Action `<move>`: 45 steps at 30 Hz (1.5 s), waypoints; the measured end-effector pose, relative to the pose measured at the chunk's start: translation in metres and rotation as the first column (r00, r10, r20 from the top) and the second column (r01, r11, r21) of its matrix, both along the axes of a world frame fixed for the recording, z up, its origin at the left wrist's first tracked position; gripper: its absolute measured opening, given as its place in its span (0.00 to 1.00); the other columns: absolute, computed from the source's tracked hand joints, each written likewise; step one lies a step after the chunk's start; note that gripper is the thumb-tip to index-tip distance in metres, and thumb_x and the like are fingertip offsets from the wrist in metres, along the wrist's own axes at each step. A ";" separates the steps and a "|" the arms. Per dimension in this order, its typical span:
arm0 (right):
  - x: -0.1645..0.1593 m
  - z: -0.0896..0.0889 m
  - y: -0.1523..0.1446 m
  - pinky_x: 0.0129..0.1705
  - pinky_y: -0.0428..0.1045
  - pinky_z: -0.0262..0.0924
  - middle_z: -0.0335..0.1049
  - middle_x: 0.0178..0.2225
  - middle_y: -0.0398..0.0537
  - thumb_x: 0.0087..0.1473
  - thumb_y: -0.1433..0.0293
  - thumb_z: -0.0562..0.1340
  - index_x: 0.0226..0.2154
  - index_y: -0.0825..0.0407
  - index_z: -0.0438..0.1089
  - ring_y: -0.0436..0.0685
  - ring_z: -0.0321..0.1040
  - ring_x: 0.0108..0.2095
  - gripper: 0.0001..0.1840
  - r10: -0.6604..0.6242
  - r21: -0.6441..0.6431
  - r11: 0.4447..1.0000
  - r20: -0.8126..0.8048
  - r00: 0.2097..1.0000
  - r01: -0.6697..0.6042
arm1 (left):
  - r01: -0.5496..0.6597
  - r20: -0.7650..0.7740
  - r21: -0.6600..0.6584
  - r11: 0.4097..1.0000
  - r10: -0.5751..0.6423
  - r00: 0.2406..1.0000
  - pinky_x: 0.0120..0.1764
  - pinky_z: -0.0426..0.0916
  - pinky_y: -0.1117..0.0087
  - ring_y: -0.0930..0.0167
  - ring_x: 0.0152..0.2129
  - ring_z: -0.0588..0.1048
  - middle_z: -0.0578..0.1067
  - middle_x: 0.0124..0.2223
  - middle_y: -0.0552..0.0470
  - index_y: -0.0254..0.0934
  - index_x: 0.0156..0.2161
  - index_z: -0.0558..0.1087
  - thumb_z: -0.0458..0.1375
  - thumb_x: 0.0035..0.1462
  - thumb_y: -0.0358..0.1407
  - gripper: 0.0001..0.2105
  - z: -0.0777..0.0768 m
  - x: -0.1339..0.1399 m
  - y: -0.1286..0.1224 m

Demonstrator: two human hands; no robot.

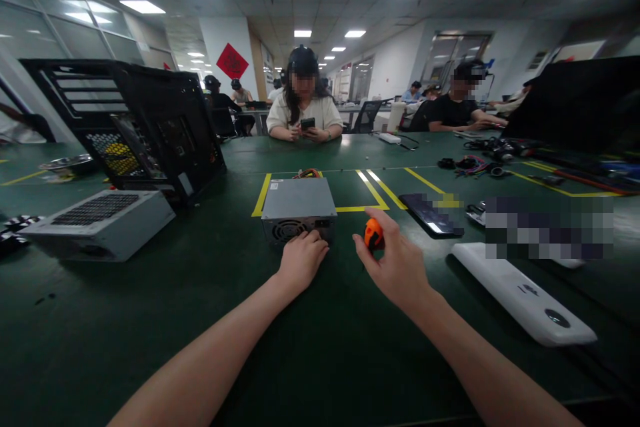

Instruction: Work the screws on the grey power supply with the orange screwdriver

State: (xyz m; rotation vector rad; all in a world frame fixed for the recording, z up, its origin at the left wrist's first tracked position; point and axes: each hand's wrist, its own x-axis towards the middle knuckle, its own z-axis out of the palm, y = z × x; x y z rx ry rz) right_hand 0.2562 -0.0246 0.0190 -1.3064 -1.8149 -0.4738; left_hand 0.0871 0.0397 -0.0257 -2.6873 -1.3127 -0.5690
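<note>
Between a computer case (155,127) and a phone (425,213), the grey box (300,199) sits on the green table (325,360), fan face nearside, long edge crosswise, left hand (303,257) bent against it, grip unclear, right hand (397,265) curled around an orange tool (372,232).

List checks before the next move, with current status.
1. Left hand on silver box: ok, fingers against its fan side.
2. Orange-and-black object in right hand: ok.
3. Object's working end visible: not ok, hidden.
4. Box within yellow lines: not ok, front juts past the near line.
5. Box apart from black computer case: ok.
6. Cables unplugged: cannot tell, mostly hidden behind the box.
</note>
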 end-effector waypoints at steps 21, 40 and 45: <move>0.003 0.000 0.000 0.25 0.48 0.58 0.69 0.36 0.51 0.52 0.62 0.54 0.52 0.53 0.51 0.52 0.66 0.23 0.25 -0.060 -0.075 0.996 -0.071 0.996 0.055 | 0.149 -0.310 0.055 0.987 -0.125 0.943 0.26 0.63 0.71 0.68 0.34 0.67 0.68 0.40 0.48 0.34 0.39 0.68 0.44 0.58 0.28 0.11 0.015 0.004 -0.003; 0.009 0.001 -0.006 0.33 0.54 0.67 0.62 0.32 0.44 0.46 0.72 0.62 0.49 0.46 0.47 0.52 0.67 0.27 0.30 0.300 0.228 0.948 -0.405 0.864 -0.222 | 0.440 0.623 -0.490 0.753 -0.051 0.781 0.30 0.61 0.74 0.76 0.27 0.65 0.67 0.33 0.53 0.35 0.35 0.69 0.54 0.52 0.35 0.07 -0.002 0.003 0.001; 0.008 0.002 -0.008 0.33 0.54 0.66 0.63 0.30 0.42 0.46 0.72 0.63 0.48 0.46 0.47 0.53 0.67 0.27 0.30 0.305 0.243 0.944 -0.379 0.874 -0.224 | 0.544 0.699 -0.593 0.594 0.045 0.713 0.27 0.60 0.75 0.78 0.22 0.63 0.66 0.30 0.55 0.33 0.36 0.67 0.54 0.52 0.36 0.08 -0.003 0.002 0.004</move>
